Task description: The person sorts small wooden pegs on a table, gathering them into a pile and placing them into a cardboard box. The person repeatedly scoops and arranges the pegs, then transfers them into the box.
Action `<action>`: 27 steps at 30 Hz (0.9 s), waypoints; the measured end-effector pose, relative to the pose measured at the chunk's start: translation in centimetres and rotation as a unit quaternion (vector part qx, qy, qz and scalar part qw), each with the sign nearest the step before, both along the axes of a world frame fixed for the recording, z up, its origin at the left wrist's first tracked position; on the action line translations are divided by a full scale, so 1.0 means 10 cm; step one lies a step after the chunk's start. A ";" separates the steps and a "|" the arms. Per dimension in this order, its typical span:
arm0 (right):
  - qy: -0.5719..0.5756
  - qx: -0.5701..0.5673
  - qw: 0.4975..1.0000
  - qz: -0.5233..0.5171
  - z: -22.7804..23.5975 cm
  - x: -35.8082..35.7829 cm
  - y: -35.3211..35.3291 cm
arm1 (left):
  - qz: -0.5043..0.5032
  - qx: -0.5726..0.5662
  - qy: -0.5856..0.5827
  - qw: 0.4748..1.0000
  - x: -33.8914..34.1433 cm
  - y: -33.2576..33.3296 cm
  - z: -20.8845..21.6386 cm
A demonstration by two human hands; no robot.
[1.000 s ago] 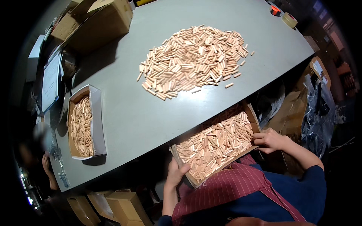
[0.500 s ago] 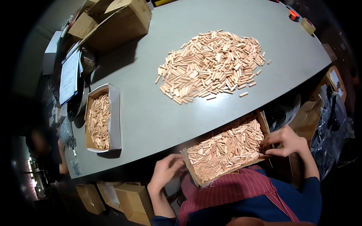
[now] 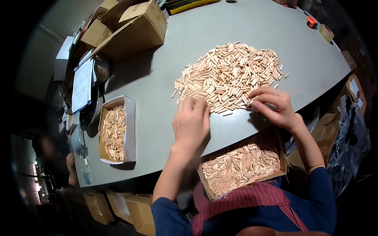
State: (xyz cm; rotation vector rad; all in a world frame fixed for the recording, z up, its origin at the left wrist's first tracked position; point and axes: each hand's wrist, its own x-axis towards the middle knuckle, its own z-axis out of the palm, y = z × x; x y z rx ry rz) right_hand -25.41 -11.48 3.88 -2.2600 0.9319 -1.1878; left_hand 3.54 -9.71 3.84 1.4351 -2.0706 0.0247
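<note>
A large heap of short wooden dowels (image 3: 232, 72) lies on the grey table. At its near left edge is my left hand (image 3: 190, 124), back upward and fingers stretched toward the dowels; its fingertips are partly hidden. My right hand (image 3: 275, 106) touches the heap's near right edge, its thumb and fingers apart, and no dowel can be made out in its grasp. Below the table's front edge, against my apron, sits an open cardboard box (image 3: 284, 167) holding many dowels. Neither hand is on that box.
Another open box (image 3: 130, 131) of dowels stands on the table's left part. Large cartons (image 3: 153, 27) and a clipboard (image 3: 82, 86) are at the far left. Tape (image 3: 326, 33) lies at the far right edge. Cardboard boxes (image 3: 141, 212) sit below; a person (image 3: 51, 157) is at left.
Both hands have left the sides of the lap box and moved forward over the table to the dowel heap. The view has shifted slightly.
</note>
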 end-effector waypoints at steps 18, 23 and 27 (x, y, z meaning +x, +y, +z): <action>0.003 -0.033 0.999 -0.005 -0.32 0.07 0.06 | 0.345 -0.122 -0.074 0.928 1.73 0.21 0.43; 0.045 -0.070 0.996 -0.011 -0.32 0.09 0.06 | 0.428 -0.063 -0.125 0.893 2.23 0.59 0.27; 0.051 -0.077 0.995 -0.028 -0.32 0.09 0.07 | 0.466 -0.009 -0.138 0.874 2.26 0.66 0.21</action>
